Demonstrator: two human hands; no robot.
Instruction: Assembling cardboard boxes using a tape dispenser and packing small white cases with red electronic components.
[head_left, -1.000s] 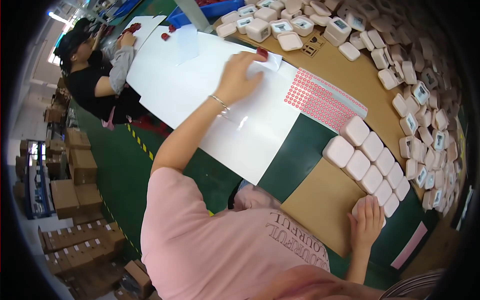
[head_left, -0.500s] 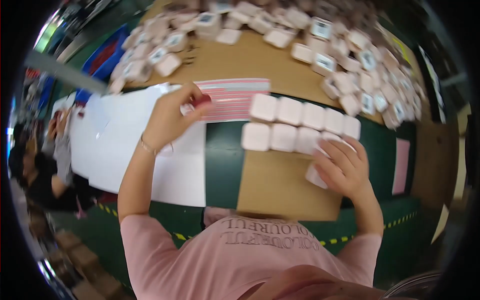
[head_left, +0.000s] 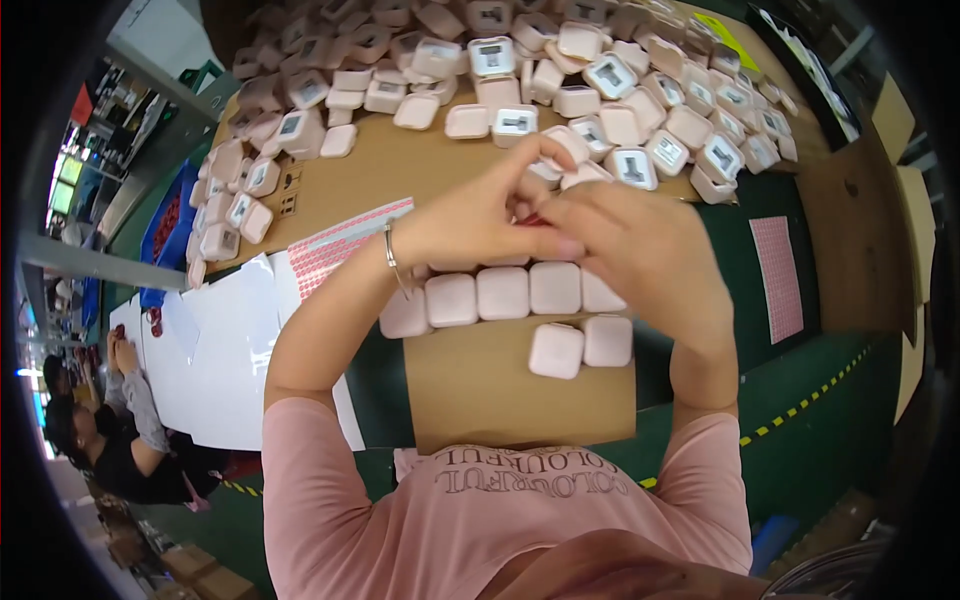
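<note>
Above rows of pale pink square boxes, my two hands meet. My left hand pinches a small dark red piece, mostly covered by the fingers. Right beside it, my right hand has its thumb and fingers closed against the left fingertips; what they grip, if anything, is hidden. Part of the rows lies beneath my hands and wrists. Closer to me, two more pink boxes sit side by side on a brown cardboard sheet.
Many pink boxes are heaped across the far side, some raised open. At left lie a sticker sheet with red marks and white sheets. A blue bin holds red pieces. Another person works at far left; a pink sheet lies right.
My left hand has moved right from the sticker sheet with the red piece. My right hand has left the boxes and come up to meet it. The whole view has shifted.
</note>
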